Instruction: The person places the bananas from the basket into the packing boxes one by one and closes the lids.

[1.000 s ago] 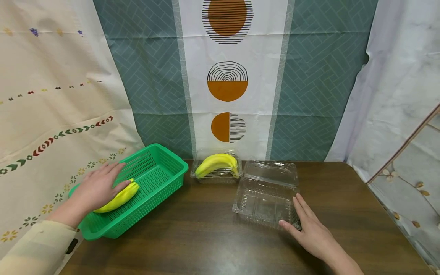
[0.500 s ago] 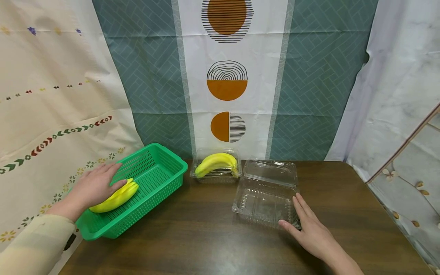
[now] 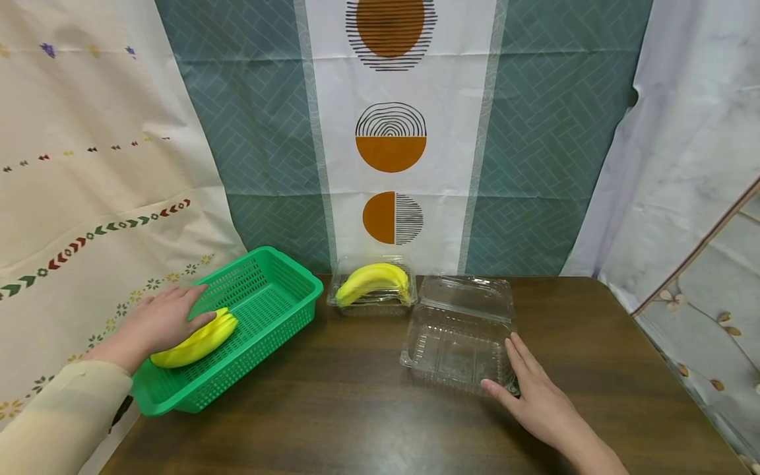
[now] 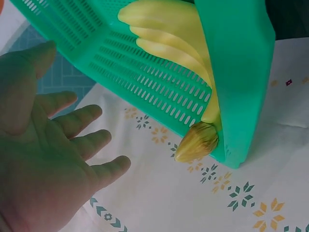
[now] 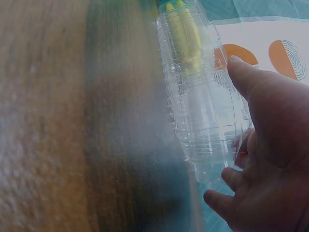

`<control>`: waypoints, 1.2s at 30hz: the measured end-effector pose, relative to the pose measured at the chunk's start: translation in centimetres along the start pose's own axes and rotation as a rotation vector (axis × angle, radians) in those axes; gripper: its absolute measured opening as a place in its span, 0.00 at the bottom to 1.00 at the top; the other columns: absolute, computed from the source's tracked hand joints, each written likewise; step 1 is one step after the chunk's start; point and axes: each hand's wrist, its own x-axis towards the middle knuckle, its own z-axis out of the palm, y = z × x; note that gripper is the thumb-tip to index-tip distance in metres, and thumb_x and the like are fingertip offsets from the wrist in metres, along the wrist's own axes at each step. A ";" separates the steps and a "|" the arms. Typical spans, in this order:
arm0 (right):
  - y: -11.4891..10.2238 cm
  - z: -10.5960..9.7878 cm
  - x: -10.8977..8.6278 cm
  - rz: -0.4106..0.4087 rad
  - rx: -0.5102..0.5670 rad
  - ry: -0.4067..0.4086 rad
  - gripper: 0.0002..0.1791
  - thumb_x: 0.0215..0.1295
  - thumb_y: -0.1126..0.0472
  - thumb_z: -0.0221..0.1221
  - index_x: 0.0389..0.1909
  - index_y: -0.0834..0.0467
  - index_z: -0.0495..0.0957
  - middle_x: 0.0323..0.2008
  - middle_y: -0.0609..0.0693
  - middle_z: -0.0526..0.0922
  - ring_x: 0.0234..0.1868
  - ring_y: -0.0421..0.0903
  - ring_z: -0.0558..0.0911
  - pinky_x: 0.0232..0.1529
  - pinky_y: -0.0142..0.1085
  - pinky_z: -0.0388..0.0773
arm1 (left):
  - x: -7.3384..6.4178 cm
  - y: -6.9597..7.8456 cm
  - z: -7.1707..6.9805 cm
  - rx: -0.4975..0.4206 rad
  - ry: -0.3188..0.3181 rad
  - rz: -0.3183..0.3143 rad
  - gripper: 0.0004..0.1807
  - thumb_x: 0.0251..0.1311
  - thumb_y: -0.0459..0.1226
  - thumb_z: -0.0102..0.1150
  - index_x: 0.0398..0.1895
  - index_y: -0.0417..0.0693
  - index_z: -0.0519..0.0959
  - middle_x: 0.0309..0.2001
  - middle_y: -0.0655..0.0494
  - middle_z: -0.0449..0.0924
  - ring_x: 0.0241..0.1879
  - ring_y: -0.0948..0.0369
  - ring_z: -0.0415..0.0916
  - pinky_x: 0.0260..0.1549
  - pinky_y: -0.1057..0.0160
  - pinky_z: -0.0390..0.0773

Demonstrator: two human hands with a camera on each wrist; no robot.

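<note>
A bunch of yellow bananas (image 3: 198, 341) lies in the green slotted basket (image 3: 285, 320) at the left. My left hand (image 3: 163, 323) is over the basket's left side, fingers extended, covering part of the rim; in the left wrist view that hand (image 4: 53, 140) holds nothing and is apart from the bananas (image 4: 171, 29). A clear plastic clamshell (image 3: 457, 349) stands with its lid folded back on the brown table. At its right front corner is my right hand (image 3: 543, 396), fingers extended, thumb near the front edge. The right wrist view shows this hand (image 5: 270, 145) right beside the clear wall.
Behind and left of the open clamshell, a second clear container (image 3: 406, 270) holds yellow bananas (image 3: 374, 282). Patterned cloths hang at the back, left and right, close behind the table (image 3: 332, 409). The basket's left end reaches the left cloth (image 3: 119, 198).
My left hand has drifted slightly left over the basket, and more of the bananas shows. The right hand, basket and clamshell keep their places; the head view has shifted a little.
</note>
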 end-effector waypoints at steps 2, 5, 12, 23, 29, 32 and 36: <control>0.0 0.0 0.0 0.001 0.000 0.000 0.62 0.76 0.25 0.58 0.91 0.60 0.43 0.90 0.60 0.40 0.84 0.74 0.55 0.63 0.79 0.68 | 0.1 -0.1 0.1 0.005 -0.011 0.002 0.43 0.81 0.54 0.60 0.80 0.28 0.66 0.73 0.19 0.67 0.74 0.20 0.59 0.66 0.16 0.57; 0.0 0.0 0.1 0.005 0.001 -0.004 0.62 0.76 0.24 0.57 0.91 0.60 0.43 0.90 0.60 0.39 0.84 0.74 0.55 0.63 0.79 0.68 | 0.4 -0.3 0.2 0.009 -0.027 0.006 0.42 0.80 0.53 0.61 0.79 0.27 0.66 0.73 0.20 0.69 0.73 0.21 0.61 0.65 0.15 0.59; 0.0 -0.1 0.1 0.005 0.005 -0.008 0.62 0.76 0.25 0.57 0.91 0.59 0.42 0.90 0.60 0.39 0.84 0.73 0.55 0.63 0.79 0.68 | 0.7 -0.9 0.6 0.003 -0.073 0.010 0.43 0.80 0.54 0.61 0.79 0.26 0.66 0.72 0.19 0.69 0.71 0.20 0.63 0.62 0.14 0.61; -0.1 -0.1 0.0 -0.003 0.003 0.004 0.61 0.77 0.25 0.58 0.91 0.60 0.44 0.90 0.60 0.40 0.84 0.73 0.56 0.63 0.79 0.68 | 1.1 -1.1 1.5 -0.019 -0.114 0.033 0.41 0.78 0.50 0.64 0.76 0.23 0.68 0.70 0.18 0.71 0.69 0.21 0.67 0.60 0.16 0.66; -0.2 -0.2 0.0 -0.003 0.003 0.006 0.61 0.77 0.26 0.58 0.91 0.60 0.43 0.90 0.60 0.40 0.84 0.73 0.56 0.63 0.79 0.68 | 1.1 -1.4 2.5 -0.029 -0.104 0.049 0.42 0.77 0.51 0.66 0.77 0.25 0.69 0.69 0.19 0.72 0.70 0.21 0.66 0.60 0.17 0.66; -0.1 -0.2 0.0 -0.001 0.001 0.004 0.61 0.77 0.25 0.58 0.91 0.60 0.43 0.90 0.60 0.40 0.84 0.73 0.56 0.63 0.79 0.68 | 1.1 -1.4 3.0 -0.028 -0.097 0.049 0.43 0.76 0.53 0.67 0.77 0.25 0.69 0.69 0.19 0.72 0.70 0.19 0.64 0.61 0.16 0.65; -0.1 -0.1 0.0 0.004 -0.002 0.000 0.61 0.77 0.25 0.58 0.91 0.60 0.43 0.90 0.59 0.39 0.84 0.73 0.56 0.63 0.79 0.68 | 1.1 -1.4 3.7 -0.020 -0.087 0.048 0.45 0.76 0.54 0.67 0.78 0.26 0.68 0.70 0.19 0.72 0.71 0.18 0.62 0.62 0.16 0.63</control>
